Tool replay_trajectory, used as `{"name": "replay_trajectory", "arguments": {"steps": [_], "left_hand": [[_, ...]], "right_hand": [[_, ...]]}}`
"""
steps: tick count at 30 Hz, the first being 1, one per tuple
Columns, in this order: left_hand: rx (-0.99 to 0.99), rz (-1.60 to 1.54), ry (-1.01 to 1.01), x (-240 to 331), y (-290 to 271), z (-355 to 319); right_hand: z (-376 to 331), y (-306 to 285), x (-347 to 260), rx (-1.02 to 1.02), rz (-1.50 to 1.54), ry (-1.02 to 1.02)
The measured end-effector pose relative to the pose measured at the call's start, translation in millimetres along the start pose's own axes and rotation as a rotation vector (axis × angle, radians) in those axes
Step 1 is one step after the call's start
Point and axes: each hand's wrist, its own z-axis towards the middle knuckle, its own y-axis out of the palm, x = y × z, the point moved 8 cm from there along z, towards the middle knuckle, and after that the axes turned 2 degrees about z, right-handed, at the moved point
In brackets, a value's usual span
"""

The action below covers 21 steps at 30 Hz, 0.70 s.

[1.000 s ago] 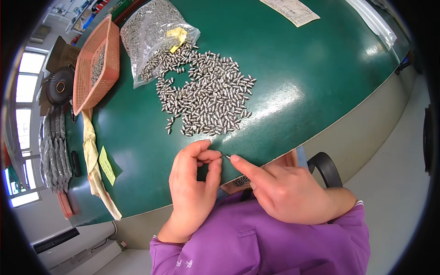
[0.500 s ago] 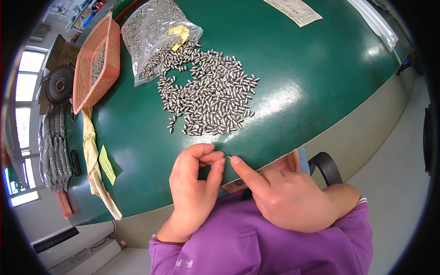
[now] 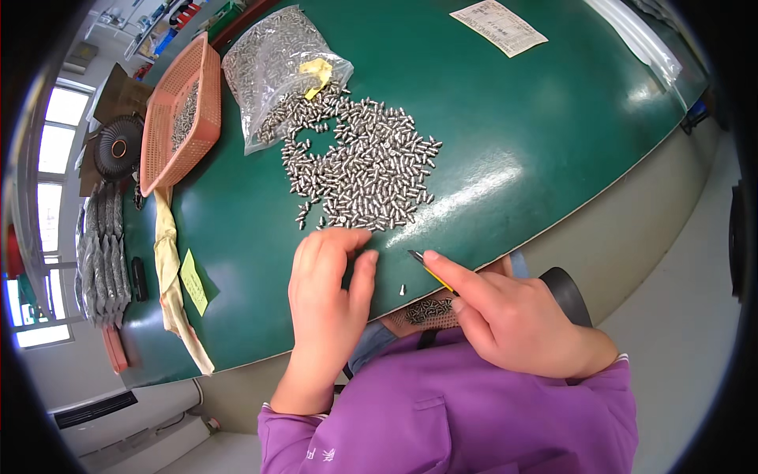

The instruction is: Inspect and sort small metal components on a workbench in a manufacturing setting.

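Right hand (image 3: 517,328): grasping a slim yellow-handled tool with a dark, pointed tip (image 3: 439,280), index finger laid along its forward end, thumb below. Probably held so for fine steering of the tip, which points up-left, clear of the bench.
Left hand (image 3: 330,288): released; thumb and index parted, nothing seen between them. Undersides of the other fingers hidden. Index fingertip lies at the near fringe of the pile.
Single piece: small silver metal piece (image 3: 403,290), alone near the bench's front edge, between the hands, touching neither. Its spot presumably suits the short reach from both.
Pile: many small silver pointed metal pieces (image 3: 375,170), spread loosely before the left hand; spread, I judge, so that single ones can be picked out.
Bag: clear plastic bag of like pieces (image 3: 268,59), its mouth toward the pile, yellow scrap (image 3: 317,69) on it.
Baskets: pink perforated plastic basket (image 3: 204,136), tilted in view, pieces inside; below the front edge, at the lap, small dark-looking metal pieces (image 3: 429,311) in another, likely kept close for short hand travel.
Bench: glossy green top (image 3: 545,134), with glare; cream cloth strip (image 3: 167,268), yellow-green note (image 3: 193,283), printed paper slip (image 3: 499,26).
Room: round black fan (image 3: 118,148), bright windows at left, black chair part (image 3: 570,296), pale floor (image 3: 695,316).
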Motion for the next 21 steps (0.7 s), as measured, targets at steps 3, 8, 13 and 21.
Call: {"name": "replay_trajectory", "arguments": {"steps": [3, 8, 13, 21], "left_hand": [[0.018, 0.102, 0.009, -1.5, 7.3, 11.2], [-0.041, 0.083, 0.000, 1.9, 10.5, 8.1], [-0.100, -0.015, -0.057, 5.8, 12.5, -2.2], [-0.064, -0.020, -0.022, 4.8, 14.2, -2.9]], "right_hand": [[1.3, 1.9, -1.0, 0.026, -0.028, -0.023], [2.1, 7.6, -0.2, -0.008, -0.027, 0.002], [4.5, 14.4, -7.4, 0.044, -0.108, -0.100], [5.7, 18.1, -9.8, 0.025, -0.170, -0.102]]}}
